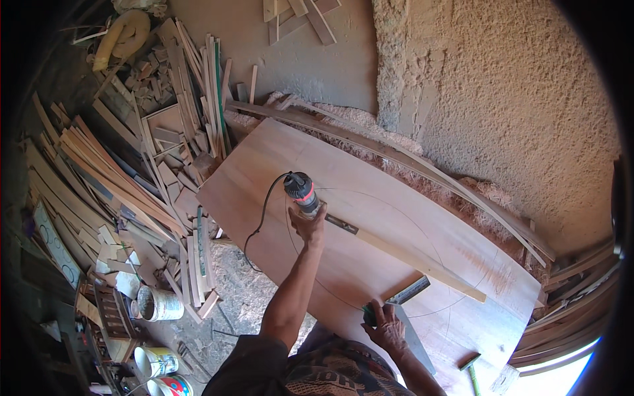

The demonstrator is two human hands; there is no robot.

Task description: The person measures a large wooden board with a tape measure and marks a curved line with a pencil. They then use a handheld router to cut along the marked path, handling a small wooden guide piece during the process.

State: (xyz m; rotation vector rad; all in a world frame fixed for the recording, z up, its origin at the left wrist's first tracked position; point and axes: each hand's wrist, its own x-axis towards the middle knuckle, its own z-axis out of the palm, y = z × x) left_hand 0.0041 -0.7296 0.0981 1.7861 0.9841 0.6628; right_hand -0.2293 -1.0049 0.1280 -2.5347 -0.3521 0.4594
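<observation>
My left hand [309, 226] is wrapped around the body of a black and red corded router [303, 191], standing on a large wooden panel [264, 158]. A long pale wooden strip [416, 257] with a dark metal plate at one end reaches from the router across the panel. Pencilled curves show on the wood around it. Nearer me, my right hand [387, 329] is closed around a small dark green object [368, 315], mostly hidden by the fingers. Beside that hand lie a dark bar [409, 289] and a grey flat blade [414, 340], apparently an L-shaped square.
A green-handled tool [472, 373] lies at the panel's near right. Long boards [396, 155] and shavings line its far edge, by a rough wall [495, 99]. Offcuts [119, 178] crowd the left, with buckets [158, 303] below. The black cord [263, 218] loops over the panel's left edge.
</observation>
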